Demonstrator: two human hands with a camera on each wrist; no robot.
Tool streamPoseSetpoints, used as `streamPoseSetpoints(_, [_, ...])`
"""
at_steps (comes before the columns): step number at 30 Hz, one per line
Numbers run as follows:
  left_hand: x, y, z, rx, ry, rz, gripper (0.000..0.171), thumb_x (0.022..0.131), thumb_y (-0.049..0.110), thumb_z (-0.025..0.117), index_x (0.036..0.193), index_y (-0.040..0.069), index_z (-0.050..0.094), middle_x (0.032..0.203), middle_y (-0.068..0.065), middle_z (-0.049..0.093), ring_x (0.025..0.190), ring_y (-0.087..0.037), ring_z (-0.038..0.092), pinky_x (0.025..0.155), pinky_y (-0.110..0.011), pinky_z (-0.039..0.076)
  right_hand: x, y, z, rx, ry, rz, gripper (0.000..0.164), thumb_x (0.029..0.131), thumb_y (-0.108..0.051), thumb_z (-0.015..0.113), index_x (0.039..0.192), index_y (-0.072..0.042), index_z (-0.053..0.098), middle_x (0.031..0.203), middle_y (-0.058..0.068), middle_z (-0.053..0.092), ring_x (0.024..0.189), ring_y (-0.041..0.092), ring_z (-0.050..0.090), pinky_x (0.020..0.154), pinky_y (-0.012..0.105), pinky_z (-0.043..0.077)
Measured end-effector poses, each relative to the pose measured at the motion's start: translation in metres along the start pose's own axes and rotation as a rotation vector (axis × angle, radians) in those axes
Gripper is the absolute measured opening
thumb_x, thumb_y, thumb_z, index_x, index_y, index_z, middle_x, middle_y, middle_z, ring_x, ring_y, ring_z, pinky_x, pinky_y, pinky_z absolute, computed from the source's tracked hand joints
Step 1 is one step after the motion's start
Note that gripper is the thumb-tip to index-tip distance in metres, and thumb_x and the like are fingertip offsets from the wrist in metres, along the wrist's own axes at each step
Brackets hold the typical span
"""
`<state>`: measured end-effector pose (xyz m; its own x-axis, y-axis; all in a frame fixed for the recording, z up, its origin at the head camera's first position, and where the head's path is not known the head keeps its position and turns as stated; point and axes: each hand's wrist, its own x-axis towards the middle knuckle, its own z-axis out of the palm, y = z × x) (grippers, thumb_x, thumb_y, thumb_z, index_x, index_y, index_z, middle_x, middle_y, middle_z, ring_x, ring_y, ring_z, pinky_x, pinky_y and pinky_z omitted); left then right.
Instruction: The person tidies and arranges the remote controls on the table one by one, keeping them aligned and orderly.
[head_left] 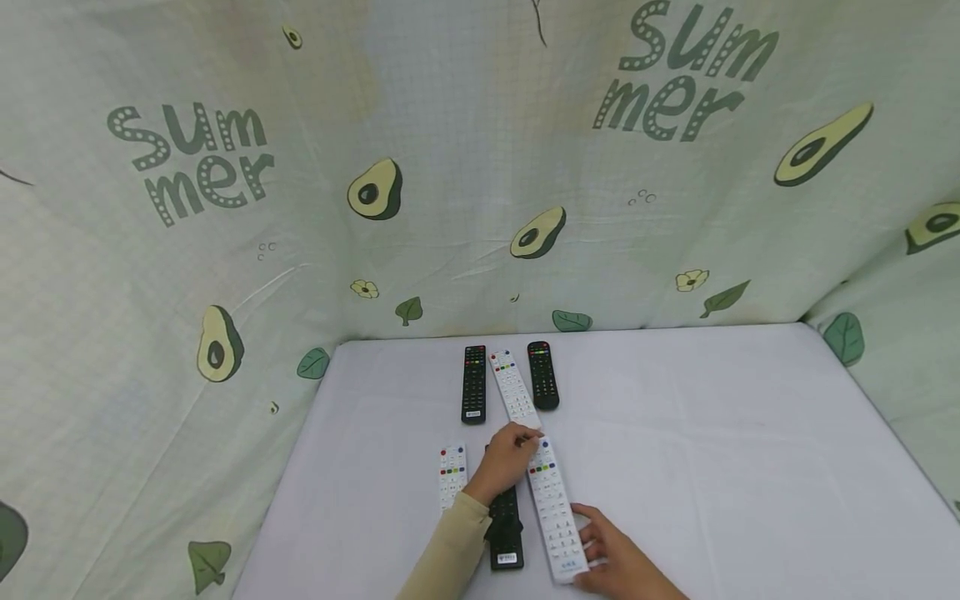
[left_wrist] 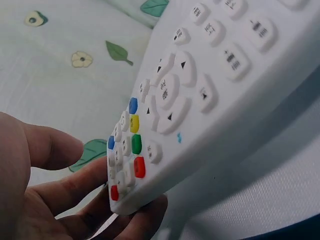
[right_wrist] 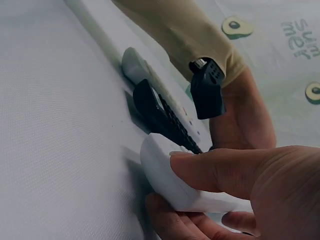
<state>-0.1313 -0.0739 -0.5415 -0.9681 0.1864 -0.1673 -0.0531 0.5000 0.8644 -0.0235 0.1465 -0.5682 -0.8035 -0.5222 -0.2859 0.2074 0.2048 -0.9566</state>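
Note:
A long white remote control (head_left: 557, 525) with coloured buttons slants between both hands at the near middle of the table. My left hand (head_left: 512, 452) is at its far end. In the left wrist view, the fingers (left_wrist: 147, 215) curl behind and under that end, and the thumb stands off it. With thumb on top and fingers below, my right hand (head_left: 618, 557) grips the near end at its right corner. Beneath my left forearm lies a black remote (head_left: 506, 510), partly hidden by the wrist. Left of it is another white remote (head_left: 453, 468), its lower part covered by the sleeve.
Farther back, a black remote (head_left: 474, 385), a white remote (head_left: 513, 387) and a rounded black remote (head_left: 543, 375) lie side by side. All are on a white-covered table (head_left: 720, 467). A printed cloth (head_left: 450, 125) hangs behind and at both sides.

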Motion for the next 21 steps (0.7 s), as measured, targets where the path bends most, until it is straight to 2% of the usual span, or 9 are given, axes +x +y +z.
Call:
streamPoseSetpoints(6, [-0.001,0.002,0.000,0.032,-0.031,0.026,0.025,0.105,0.018,0.059,0.121,0.004,0.072,0.131,-0.013,0.066,0.109,-0.021,0.061,0.092,-0.042,0.054,0.006,-0.003,0.008,-0.077,0.045,0.017,0.101,0.078,0.007,0.083,0.158,0.012,0.023,0.114,0.012,0.059,0.095,0.024,0.064,0.076,0.031,0.061])
streamPoseSetpoints(10, [0.000,0.000,0.000,0.038,-0.052,0.038,0.029,0.105,0.020,0.057,0.125,0.003,0.071,0.130,-0.012,0.066,0.108,-0.021,0.061,0.092,-0.039,0.054,0.008,-0.005,0.010,-0.131,0.056,0.008,0.103,0.076,0.005,0.086,0.158,0.013,0.024,0.114,0.013,0.059,0.097,0.024,0.063,0.076,0.030,0.062])
streamPoseSetpoints(14, [0.000,-0.001,0.001,0.053,-0.069,0.029,0.032,0.106,0.022,0.056,0.128,0.003,0.071,0.129,-0.011,0.066,0.113,-0.021,0.061,0.097,-0.043,0.054,0.008,-0.007,0.012,-0.172,0.064,0.000,0.104,0.076,0.002,0.088,0.157,0.016,0.025,0.114,0.013,0.057,0.098,0.023,0.061,0.075,0.029,0.061])
streamPoseSetpoints(21, [0.001,0.000,0.005,0.105,-0.083,0.030,0.036,0.107,0.023,0.058,0.132,0.002,0.070,0.129,-0.013,0.067,0.120,-0.029,0.060,0.106,-0.053,0.052,0.005,-0.008,0.012,-0.247,0.075,-0.051,0.103,0.075,0.001,0.089,0.155,0.019,0.027,0.115,0.012,0.053,0.091,0.009,0.057,0.073,0.024,0.059])
